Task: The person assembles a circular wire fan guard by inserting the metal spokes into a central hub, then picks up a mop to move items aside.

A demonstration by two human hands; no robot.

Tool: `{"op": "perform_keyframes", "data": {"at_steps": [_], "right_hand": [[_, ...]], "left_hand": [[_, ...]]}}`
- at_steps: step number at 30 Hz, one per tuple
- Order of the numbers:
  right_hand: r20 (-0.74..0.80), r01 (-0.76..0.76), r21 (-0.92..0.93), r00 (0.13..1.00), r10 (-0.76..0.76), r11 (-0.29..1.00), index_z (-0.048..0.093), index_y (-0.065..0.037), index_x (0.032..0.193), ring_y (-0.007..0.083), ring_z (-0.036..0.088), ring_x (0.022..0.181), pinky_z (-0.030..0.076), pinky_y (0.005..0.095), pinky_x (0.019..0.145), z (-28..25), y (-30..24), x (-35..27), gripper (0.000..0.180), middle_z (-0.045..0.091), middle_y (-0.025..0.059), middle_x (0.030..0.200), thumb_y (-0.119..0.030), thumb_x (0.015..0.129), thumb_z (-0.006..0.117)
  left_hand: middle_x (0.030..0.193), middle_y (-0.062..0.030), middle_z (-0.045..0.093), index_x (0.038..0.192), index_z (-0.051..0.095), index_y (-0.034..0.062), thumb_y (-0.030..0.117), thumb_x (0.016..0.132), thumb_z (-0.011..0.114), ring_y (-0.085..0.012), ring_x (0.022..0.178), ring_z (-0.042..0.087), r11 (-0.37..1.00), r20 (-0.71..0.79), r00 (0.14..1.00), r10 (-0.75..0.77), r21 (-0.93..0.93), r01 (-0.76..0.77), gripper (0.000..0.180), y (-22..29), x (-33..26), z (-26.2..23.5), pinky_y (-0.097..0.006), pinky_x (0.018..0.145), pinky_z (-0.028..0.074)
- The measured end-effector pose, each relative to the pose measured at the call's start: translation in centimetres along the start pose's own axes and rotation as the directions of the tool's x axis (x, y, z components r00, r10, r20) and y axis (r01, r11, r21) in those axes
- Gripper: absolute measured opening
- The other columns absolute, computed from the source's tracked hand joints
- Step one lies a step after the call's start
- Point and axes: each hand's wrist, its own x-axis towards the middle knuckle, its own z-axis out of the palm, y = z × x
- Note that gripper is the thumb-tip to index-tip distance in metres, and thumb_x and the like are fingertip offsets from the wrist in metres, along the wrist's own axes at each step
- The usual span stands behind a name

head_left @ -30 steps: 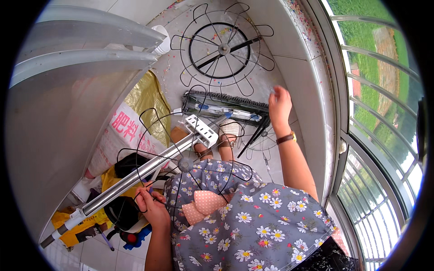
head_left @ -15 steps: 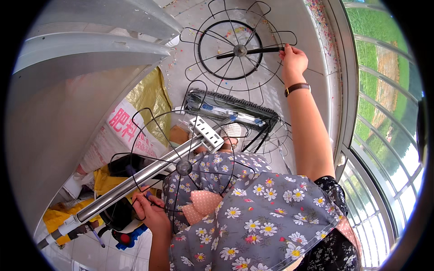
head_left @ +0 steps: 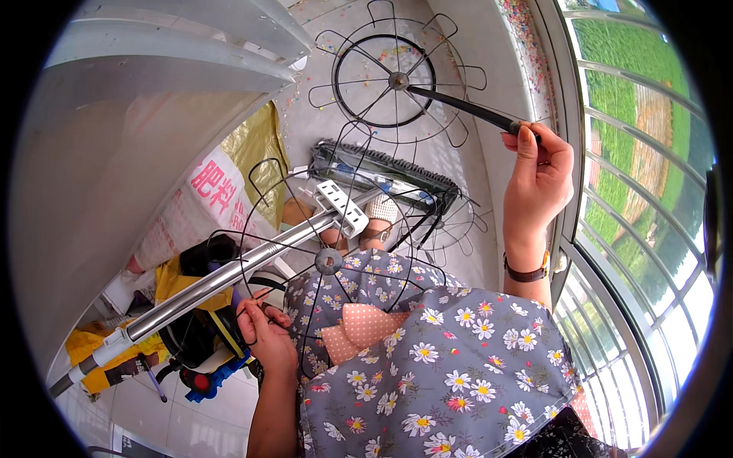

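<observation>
A black wire wheel with petal-like loops and a thick ring [head_left: 365,116] lies on the floor at the far middle. From its hub a black rod [head_left: 467,108] runs toward me, and my right hand [head_left: 539,179] is closed around its near end. My left hand [head_left: 269,336] pinches the wire at the edge of a second black wire wheel, whose grey hub [head_left: 328,261] sits above my lap. Some of the left fingertips are hard to see among the wires. Part of another wire frame [head_left: 463,243] shows right of my feet.
A silver pole [head_left: 256,261] crosses on the left, beside a white power strip [head_left: 341,209]. A flat grey mop head [head_left: 389,174] lies beyond my feet. Left stand a printed white sack [head_left: 206,195] and yellow bags [head_left: 80,347]. A barred window [head_left: 641,137] lines the right.
My right hand has come nearer and to the right, swinging the rod's end toward me. My left hand and the near wire wheel have shifted slightly right and up.
</observation>
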Motion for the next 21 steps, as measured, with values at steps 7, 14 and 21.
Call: {"op": "perform_keyframes", "data": {"at_steps": [7,14,21], "right_hand": [[0.014,0.015,-0.024,1.000,-0.014,1.000,0.052,0.001,0.087,0.0103,0.063,0.069,0.048,0.0195,0.062,0.3,-0.9,1.9,0.011,0.062,0.0066,0.077,-0.008,0.084,0.057],[0.024,0.044,-0.088,0.999,-0.042,0.995,0.053,-0.001,0.084,0.0100,0.063,0.065,0.047,0.0196,0.059,0.8,-0.2,2.0,0.011,0.062,0.0050,0.071,-0.010,0.083,0.059],[0.066,0.056,-0.096,0.997,-0.050,0.994,0.053,-0.001,0.083,0.0105,0.063,0.065,0.047,0.0195,0.058,1.3,0.3,1.9,0.012,0.062,0.0054,0.070,-0.010,0.082,0.060]], "left_hand": [[0.093,0.0003,0.050,0.095,0.042,0.0113,0.026,0.093,0.042,-0.0062,0.059,0.041,1.000,-0.038,0.999,-0.005,0.018,0.006,0.014,0.4,-0.2,0.6,-0.019,0.054,0.034],[0.094,0.0012,0.050,0.095,0.042,0.0114,0.026,0.092,0.043,-0.0064,0.061,0.040,0.999,-0.045,0.998,-0.031,-0.023,0.030,0.015,-0.3,0.0,-0.4,-0.019,0.054,0.034],[0.095,0.0009,0.052,0.096,0.043,0.0114,0.026,0.092,0.044,-0.0066,0.061,0.040,0.998,-0.041,0.998,-0.040,-0.045,0.038,0.015,-0.8,0.0,-0.7,-0.018,0.054,0.033]]}}
